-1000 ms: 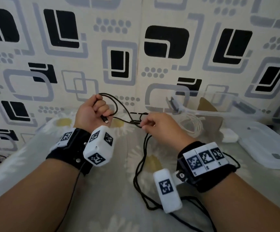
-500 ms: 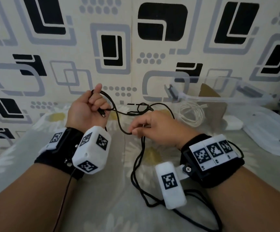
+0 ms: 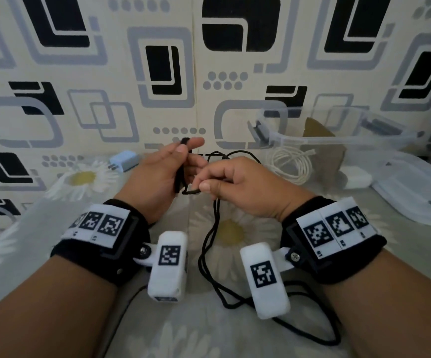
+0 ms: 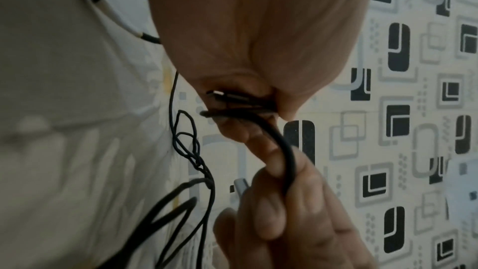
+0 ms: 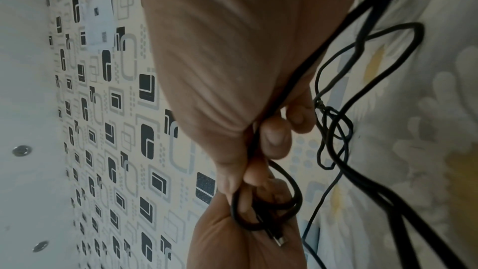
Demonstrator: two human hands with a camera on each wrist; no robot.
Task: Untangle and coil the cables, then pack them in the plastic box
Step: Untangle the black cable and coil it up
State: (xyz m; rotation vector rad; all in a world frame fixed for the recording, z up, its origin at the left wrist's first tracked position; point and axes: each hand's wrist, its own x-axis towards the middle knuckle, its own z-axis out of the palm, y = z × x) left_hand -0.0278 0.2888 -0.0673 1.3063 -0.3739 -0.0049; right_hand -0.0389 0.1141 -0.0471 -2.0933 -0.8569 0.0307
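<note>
Both hands raised over the bed (image 3: 54, 244), nearly touching. Left hand (image 3: 157, 174): grip holds folded strands of the black cable (image 3: 210, 233) between thumb and fingers. Right hand (image 3: 245, 187): grip pinches the same cable just beside it; the slack hangs to 6 o'clock in tangled loops. Plastic box (image 3: 379, 136) at 2 o'clock, white cable (image 3: 290, 164) coiled inside.

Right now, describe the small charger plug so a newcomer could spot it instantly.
Start at the patterned wall, where it meets the daisy-print bedding. The charger plug lies there, just beyond the left hand. It is a pale blue block with metal prongs, lying alone, unlike the white cable coiled inside the plastic box.
</note>
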